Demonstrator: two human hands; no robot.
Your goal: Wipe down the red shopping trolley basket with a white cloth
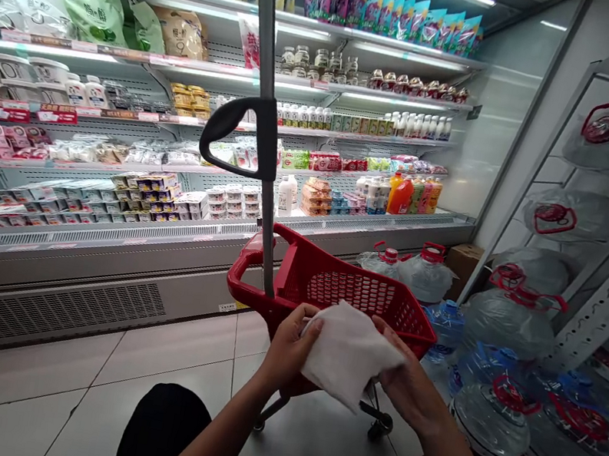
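Between my two hands is a white cloth or wipe (pixel 351 351), spread partly flat with a loose lower edge. My left hand (pixel 291 339) pinches its left side, thumb on top. On the right side, my right hand (pixel 405 373) grips the cloth from behind and below, with some fingers hidden by it. Just beyond the cloth stands a red shopping cart (pixel 343 273) with a perforated basket. Its metal pole (pixel 271 59) rises on the left and carries a black loop handle (pixel 243 136).
A refrigerated display shelf (pixel 212 115) of dairy, pouches and bottles runs across the back. Large water jugs (pixel 492 415) crowd the floor at right, beside a metal rack (pixel 592 307) with more jugs. My knees (pixel 165 430) frame the tiled floor (pixel 143 357).
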